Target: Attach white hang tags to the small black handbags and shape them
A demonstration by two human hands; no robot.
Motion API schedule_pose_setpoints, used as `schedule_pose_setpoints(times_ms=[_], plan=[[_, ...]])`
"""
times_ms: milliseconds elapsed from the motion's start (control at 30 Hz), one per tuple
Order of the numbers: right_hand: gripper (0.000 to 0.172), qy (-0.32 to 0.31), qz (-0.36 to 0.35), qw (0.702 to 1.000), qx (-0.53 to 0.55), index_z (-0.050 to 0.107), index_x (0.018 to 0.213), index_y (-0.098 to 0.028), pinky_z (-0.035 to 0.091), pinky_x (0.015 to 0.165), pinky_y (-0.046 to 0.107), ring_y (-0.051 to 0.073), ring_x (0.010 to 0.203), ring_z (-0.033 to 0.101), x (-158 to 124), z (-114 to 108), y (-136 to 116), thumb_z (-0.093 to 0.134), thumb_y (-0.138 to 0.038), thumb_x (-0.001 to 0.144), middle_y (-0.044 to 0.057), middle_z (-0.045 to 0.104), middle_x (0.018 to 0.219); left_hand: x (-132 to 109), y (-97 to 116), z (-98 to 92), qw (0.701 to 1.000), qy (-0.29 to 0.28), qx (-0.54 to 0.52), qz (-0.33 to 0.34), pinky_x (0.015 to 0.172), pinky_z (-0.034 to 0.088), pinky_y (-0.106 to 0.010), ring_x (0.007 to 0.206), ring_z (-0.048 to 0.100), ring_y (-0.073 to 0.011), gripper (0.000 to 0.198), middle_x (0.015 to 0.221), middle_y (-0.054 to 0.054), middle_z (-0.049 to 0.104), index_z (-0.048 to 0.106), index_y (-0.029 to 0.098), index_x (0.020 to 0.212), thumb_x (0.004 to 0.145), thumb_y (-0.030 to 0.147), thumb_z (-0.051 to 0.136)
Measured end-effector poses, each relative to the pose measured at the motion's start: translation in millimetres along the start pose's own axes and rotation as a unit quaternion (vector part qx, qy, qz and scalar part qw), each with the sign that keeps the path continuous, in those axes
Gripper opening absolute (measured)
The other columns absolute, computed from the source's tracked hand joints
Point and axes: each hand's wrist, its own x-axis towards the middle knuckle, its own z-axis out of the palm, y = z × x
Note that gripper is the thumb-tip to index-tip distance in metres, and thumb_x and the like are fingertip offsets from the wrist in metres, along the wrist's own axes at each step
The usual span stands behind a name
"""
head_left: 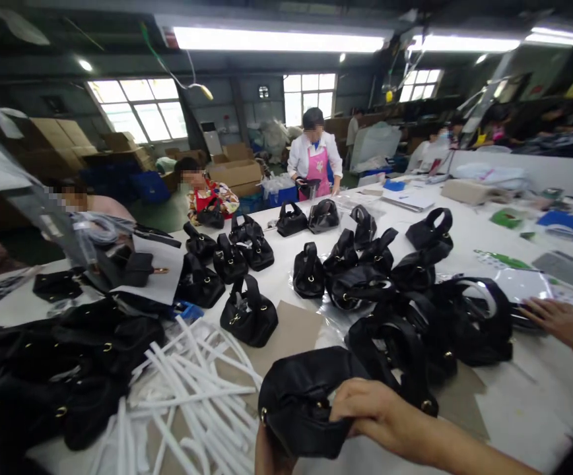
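A small black handbag [306, 389] with gold-coloured rings is held up at the table's near edge. My right hand [375, 412] grips the rim of its opening, the fingertips partly inside. From below, my left hand [270, 455] supports the bag's left side; most of its fingers are hidden behind the bag. Just beyond stand more black handbags [395, 343] with arched handles, close against the held one. Left of the held bag lies a loose heap of white tubes [202, 389].
A pile of black bags [68, 356] covers the left side of the white table [529, 402]. Another person's hand [558, 320] rests on a dark item at right. Across the table, a person in a pink apron [319, 168] stands beside a seated co-worker [207, 191]. Brown cardboard [299, 326] lies mid-table.
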Motion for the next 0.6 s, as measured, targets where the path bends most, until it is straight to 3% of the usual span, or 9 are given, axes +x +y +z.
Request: schedule_pose_setpoints(times_ms=[67, 167, 267, 367, 467, 600], plan=[[0.018, 0.041, 0.032, 0.998, 0.025, 0.072, 0.099, -0.023, 0.047, 0.084, 0.022, 0.014, 0.091, 0.061, -8.5, 17.0, 5.6, 0.06, -0.017, 0.087, 0.003, 0.067, 0.095, -4.3, 5.0, 1.1, 0.998, 0.06, -0.002, -0.013, 0.097, 0.047, -0.049, 0.12, 0.055, -0.0325, 0.054, 0.116, -0.014, 0.067, 0.046, 0.021, 0.138, 0.09, 0.048, 0.044], [0.015, 0.108, 0.069, 0.989, 0.074, 0.072, 0.094, -0.022, 0.047, 0.081, 0.021, 0.014, 0.088, 0.061, -16.8, 40.4, 15.5, 0.061, -0.017, 0.085, 0.003, 0.066, 0.093, -11.2, 13.6, 9.1, 0.992, 0.109, 0.06, 0.032, 0.098, 0.045, -0.051, 0.129, 0.045, -0.0353, 0.056, 0.138, -0.012, 0.051, 0.04, 0.025, 0.141, 0.089, 0.043, 0.051], [0.014, 0.172, 0.109, 0.973, 0.106, 0.073, 0.09, -0.021, 0.046, 0.08, 0.024, 0.017, 0.088, 0.061, -21.9, 61.4, 27.2, 0.063, -0.017, 0.081, 0.003, 0.066, 0.089, -12.2, 11.7, 16.6, 0.985, 0.109, 0.109, 0.082, 0.103, 0.042, -0.049, 0.134, 0.038, -0.0328, 0.055, 0.149, -0.008, 0.038, 0.038, 0.028, 0.141, 0.089, 0.039, 0.05], [0.017, 0.233, 0.185, 0.944, 0.142, 0.074, 0.09, -0.021, 0.046, 0.082, 0.027, 0.021, 0.09, 0.06, -26.3, 79.7, 43.8, 0.063, -0.02, 0.077, 0.004, 0.067, 0.089, -8.1, -3.6, 17.9, 0.966, 0.09, 0.207, 0.123, 0.103, 0.042, -0.048, 0.137, 0.035, -0.0315, 0.058, 0.148, -0.008, 0.039, 0.038, 0.028, 0.141, 0.086, 0.043, 0.051], [0.021, 0.234, 0.225, 0.933, 0.155, 0.074, 0.094, -0.021, 0.045, 0.084, 0.029, 0.023, 0.092, 0.06, -30.0, 89.8, 59.1, 0.063, -0.025, 0.077, 0.005, 0.067, 0.092, -5.2, -23.9, 15.3, 0.933, 0.062, 0.312, 0.167, 0.101, 0.044, -0.048, 0.137, 0.033, -0.0347, 0.069, 0.146, -0.011, 0.041, 0.042, 0.027, 0.138, 0.076, 0.05, 0.062], [0.019, 0.193, 0.208, 0.949, 0.139, 0.075, 0.088, -0.023, 0.044, 0.077, 0.028, 0.022, 0.086, 0.061, -30.7, 85.2, 63.1, 0.065, -0.023, 0.071, 0.003, 0.068, 0.084, -5.1, -43.5, 20.1, 0.89, 0.045, 0.405, 0.205, 0.104, 0.042, -0.041, 0.136, 0.035, -0.0346, 0.074, 0.14, -0.01, 0.049, 0.052, 0.027, 0.131, 0.063, 0.045, 0.075]])
